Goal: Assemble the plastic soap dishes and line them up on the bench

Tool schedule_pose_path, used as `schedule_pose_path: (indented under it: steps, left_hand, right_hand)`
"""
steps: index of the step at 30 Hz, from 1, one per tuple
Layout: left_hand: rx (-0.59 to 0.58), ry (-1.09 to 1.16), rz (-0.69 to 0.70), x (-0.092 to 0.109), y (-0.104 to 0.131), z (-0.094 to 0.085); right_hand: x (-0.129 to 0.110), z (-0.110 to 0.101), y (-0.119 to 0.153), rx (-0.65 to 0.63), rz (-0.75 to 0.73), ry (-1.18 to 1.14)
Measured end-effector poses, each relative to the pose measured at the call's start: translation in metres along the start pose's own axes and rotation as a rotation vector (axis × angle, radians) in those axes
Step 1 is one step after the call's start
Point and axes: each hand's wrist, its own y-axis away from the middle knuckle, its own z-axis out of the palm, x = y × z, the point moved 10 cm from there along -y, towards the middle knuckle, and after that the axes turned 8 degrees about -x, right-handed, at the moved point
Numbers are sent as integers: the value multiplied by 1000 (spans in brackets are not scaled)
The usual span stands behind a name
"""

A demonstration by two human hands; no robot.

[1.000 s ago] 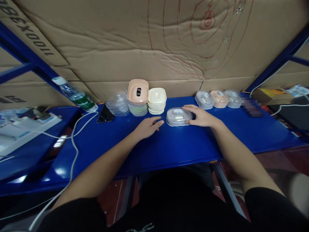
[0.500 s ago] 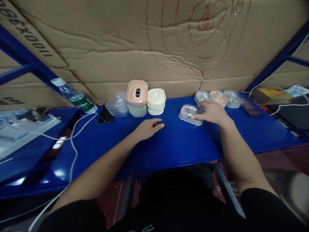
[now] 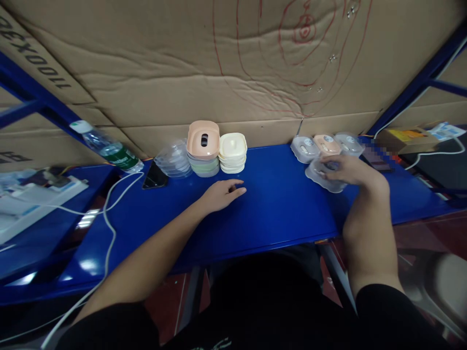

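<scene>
Thumb and fingers of my right hand (image 3: pixel 352 170) are closed over a greyish plastic case with a clear cover (image 3: pixel 326 181), at the front of a small group of cases. Behind it stand a grey case (image 3: pixel 305 148), a peach case (image 3: pixel 327 144) and another grey case (image 3: pixel 348 143), each with a round mark on top. My left hand (image 3: pixel 222 195) rests at the blue table, fingers loosely apart, holding nothing. Just beyond it are a stack of square plastic shells topped by a peach one with a dark slot (image 3: pixel 203 141), and a stack of cream shells (image 3: pixel 233 150).
Clear plastic covers (image 3: pixel 173 160) lie piled left of the stacks, beside a dark phone (image 3: pixel 155 176). A water bottle (image 3: pixel 115 150) leans at the left, near a white cable (image 3: pixel 112 221) and a power strip (image 3: pixel 44 209). Cardboard (image 3: pixel 175 82) walls the back.
My right hand has carried the greyish case to the right, up to the front of the other cases. My left hand has stayed in place. The view has shifted slightly.
</scene>
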Motion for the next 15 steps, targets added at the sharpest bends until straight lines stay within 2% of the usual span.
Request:
schedule_pose_path:
  steps: [1, 3, 6, 12, 15]
  left_hand:
    - [-3, -6, -2, -1, -1, 0]
    - [-7, -17, -8, -1, -1, 1]
    - [-5, -29, -10, -1, -1, 1]
    - [-12, -38, -10, 2, 0, 1]
    - [-21, -43, -9, 2, 0, 1]
  right_hand:
    - [25, 0, 4, -47, 136, 25]
    - [65, -7, 15, -57, 361, 58]
    - [99, -19, 24, 18, 527, 44]
    - [120, -25, 23, 164, 581, 47]
    - [122, -29, 22, 256, 526, 102]
